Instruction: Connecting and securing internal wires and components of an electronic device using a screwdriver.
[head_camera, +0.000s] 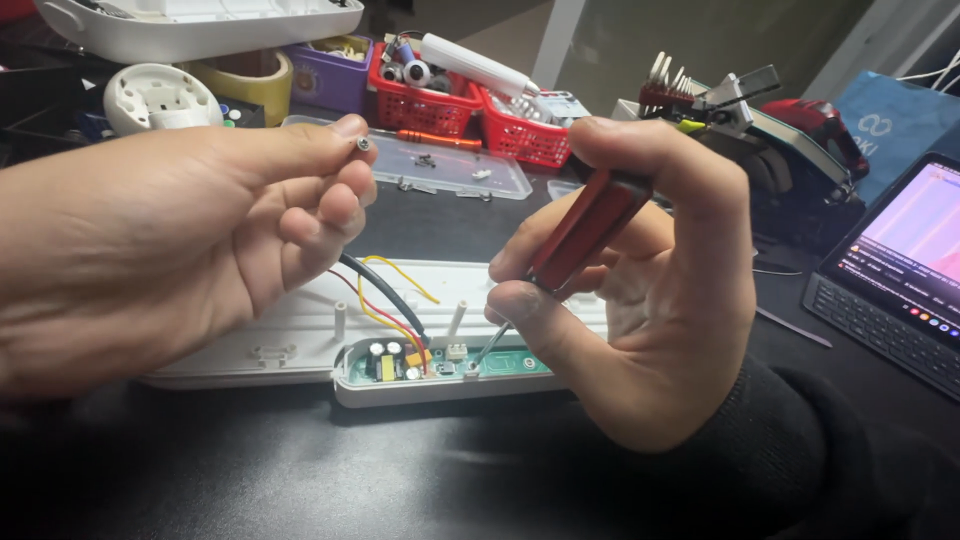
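- Left hand (170, 250) pinches a small silver screw (363, 144) between thumb and forefinger, raised above the table (250, 470).
- Right hand (640, 290) grips a red screwdriver (585, 230), tip on the green board (440, 362).
- White casing (300, 320) lies open, wires (385, 300) showing.
- Dark table in front is bare; baskets (470, 105) crowd the back.

An opened casing (300, 330) is lying on the table (450, 470) at the centre, with a circuit board (440, 362) sitting in its near end. Wires (385, 300) are running up from the board toward 11 o'clock. A flat tray (450, 165) is lying behind it at 12 o'clock, and 2 baskets (470, 110) are standing behind that. A tablet (900, 270) is resting at 3 o'clock. A tape roll (250, 85) is sitting at 10 o'clock.
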